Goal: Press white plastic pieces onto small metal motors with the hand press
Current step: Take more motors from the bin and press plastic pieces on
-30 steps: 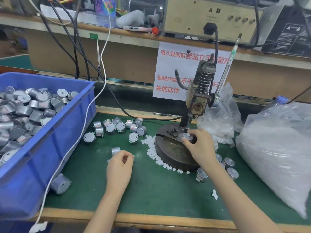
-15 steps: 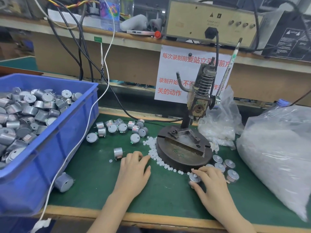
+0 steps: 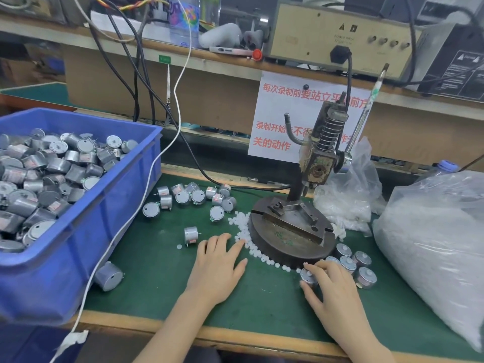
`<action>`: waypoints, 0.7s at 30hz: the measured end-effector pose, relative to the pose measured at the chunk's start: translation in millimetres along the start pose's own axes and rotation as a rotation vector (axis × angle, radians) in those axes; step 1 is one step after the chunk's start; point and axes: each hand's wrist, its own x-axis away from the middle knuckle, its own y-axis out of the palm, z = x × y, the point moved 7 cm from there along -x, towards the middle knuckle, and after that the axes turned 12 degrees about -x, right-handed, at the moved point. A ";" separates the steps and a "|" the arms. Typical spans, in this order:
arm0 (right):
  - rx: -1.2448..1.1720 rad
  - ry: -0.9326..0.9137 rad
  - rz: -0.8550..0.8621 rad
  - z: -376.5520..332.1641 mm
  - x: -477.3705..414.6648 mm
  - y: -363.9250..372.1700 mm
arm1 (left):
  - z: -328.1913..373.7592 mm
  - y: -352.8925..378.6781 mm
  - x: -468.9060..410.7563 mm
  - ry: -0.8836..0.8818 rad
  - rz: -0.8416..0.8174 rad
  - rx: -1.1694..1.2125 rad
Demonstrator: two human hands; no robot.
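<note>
Few finished motors (image 3: 362, 259) are grouped on the bench (image 3: 157, 284) before the press (image 3: 318, 163); another motor (image 3: 307, 276) is gripped there by the curled fingers of the right hand (image 3: 332, 289). The left hand (image 3: 217, 268) is laid flat, empty, touching white pieces (image 3: 246, 239). A crate (image 3: 78, 244) of motors is judged still to be done

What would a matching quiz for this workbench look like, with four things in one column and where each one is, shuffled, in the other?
Things
1. blue bin
2. hand press
3. white plastic pieces
4. right hand

Places
A. strewn along the round base's left rim
B. gripping a metal motor in front of the base
C. far left, filled with motors
D. standing on the round base

Pairs: 1-C, 2-D, 3-A, 4-B
</note>
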 end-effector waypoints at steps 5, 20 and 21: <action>-0.011 -0.012 0.011 -0.8 3.3 0.4 | -1.1 -1.5 0.4 -0.030 0.020 0.052; -0.240 -0.020 -0.012 -57.2 -19.8 17.7 | -6.0 -27.1 3.5 -0.020 0.250 0.230; -0.294 -0.025 -0.035 -69.3 -27.6 22.2 | -8.6 -25.4 4.1 -0.035 0.227 0.247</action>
